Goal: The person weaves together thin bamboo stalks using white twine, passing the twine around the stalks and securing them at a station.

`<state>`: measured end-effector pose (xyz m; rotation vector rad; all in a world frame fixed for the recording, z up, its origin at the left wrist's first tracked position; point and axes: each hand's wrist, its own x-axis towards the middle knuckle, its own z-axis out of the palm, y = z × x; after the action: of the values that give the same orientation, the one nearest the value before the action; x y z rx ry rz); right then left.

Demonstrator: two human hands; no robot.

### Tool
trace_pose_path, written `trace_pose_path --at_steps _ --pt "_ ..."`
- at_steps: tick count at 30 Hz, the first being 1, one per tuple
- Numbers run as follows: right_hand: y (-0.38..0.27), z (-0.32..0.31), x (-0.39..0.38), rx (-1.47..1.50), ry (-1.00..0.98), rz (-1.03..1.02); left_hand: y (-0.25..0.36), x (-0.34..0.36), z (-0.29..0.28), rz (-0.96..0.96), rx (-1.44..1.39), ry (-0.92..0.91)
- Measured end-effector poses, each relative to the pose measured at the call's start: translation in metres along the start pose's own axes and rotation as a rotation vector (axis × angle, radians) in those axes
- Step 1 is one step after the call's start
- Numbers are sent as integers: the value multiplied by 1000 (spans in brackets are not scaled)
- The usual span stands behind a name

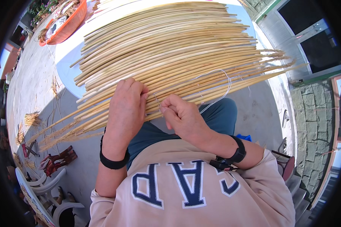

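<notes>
Mostly beyond left hand [125,108] and right hand [182,118], row of stalks [170,45], long axis left to right: at its near edge, left hand curled nearer its left end, hold hidden, right hand pinched closed, apparently on white string [230,84].

We record straw-yellow stalks [170,49], white cord [230,84], orange basin [70,28], teal trousers [222,115], beige shirt [250,196] with white-edged navy lettering [154,185].
</notes>
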<state>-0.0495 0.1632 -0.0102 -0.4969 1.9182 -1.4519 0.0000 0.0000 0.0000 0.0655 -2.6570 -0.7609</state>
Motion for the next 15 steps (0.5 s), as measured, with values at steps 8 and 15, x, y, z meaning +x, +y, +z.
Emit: trace_pose_path --at_steps 8,15 --pt "7 9 0 -112 128 -185 -2 0 -1 13 -34 -13" --pt "13 14 2 -161 196 -266 0 -1 -2 18 -54 -12"
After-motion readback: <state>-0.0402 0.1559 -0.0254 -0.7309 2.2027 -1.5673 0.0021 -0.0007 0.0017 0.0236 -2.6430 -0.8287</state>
